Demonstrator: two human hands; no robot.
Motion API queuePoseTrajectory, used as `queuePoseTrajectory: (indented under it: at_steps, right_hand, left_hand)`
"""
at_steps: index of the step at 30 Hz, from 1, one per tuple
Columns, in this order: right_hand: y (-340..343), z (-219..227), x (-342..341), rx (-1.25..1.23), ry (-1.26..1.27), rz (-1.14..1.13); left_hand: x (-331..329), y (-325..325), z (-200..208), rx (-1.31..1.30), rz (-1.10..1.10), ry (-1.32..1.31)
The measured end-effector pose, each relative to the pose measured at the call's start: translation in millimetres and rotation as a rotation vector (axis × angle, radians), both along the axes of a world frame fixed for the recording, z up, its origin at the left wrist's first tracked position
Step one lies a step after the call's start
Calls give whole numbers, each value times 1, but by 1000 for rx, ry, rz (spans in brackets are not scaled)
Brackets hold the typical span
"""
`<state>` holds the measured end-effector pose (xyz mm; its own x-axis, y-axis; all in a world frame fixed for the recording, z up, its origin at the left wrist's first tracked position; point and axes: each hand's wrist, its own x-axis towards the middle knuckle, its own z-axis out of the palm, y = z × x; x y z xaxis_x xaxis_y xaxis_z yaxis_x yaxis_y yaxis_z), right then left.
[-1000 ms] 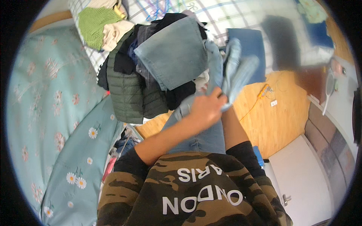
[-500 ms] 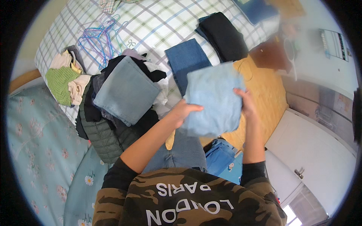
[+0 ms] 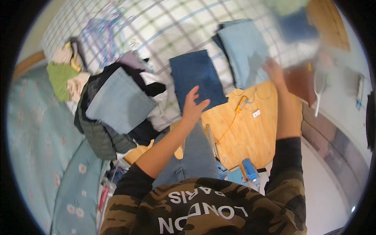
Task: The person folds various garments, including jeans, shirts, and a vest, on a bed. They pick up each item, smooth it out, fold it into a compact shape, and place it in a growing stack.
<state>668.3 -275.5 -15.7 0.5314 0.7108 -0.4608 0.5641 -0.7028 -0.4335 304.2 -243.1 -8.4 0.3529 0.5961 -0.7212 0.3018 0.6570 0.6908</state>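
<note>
Now the light jeans (image 3: 244, 49) are down, lying over the dark pair (image 3: 224, 53) at the near edge of the bed (image 3: 172, 27)!
Half a second ago both hands had them up in the air; nearest, the left hand (image 3: 195, 105) has come away empty over the near end of the blue jeans (image 3: 196, 72), fingers spread, thumb angled out right, and whether it touches the cloth I can't tell. Farther out, the right forearm reaches long, the right hand (image 3: 275, 73) blurred at the light jeans' right edge: fingers together or apart, touching or not, can't tell. The dark pair shows just a strip along the left side.
</note>
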Motion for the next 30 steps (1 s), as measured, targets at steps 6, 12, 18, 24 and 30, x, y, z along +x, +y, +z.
queuePoseTrajectory:
  at_steps: [6,12,18,24,30]
  right_hand:
    - [-39,-32,-188,63,382,270]
    - [-20,-23,-363,73,879,138]
    - [31,-38,-451,80,947,24]
    - [13,-24,-515,29,1029,-267]
    - [-22,-35,-548,-46,1506,-835]
  left_hand:
    - [-190,37,5,785,34,626]
    - [-332,83,-14,726,354,813]
    - [-362,138,-19,1146,222,785]
    - [-353,188,28,727,-607,821]
    - [-309,109,101,802,-627,474]
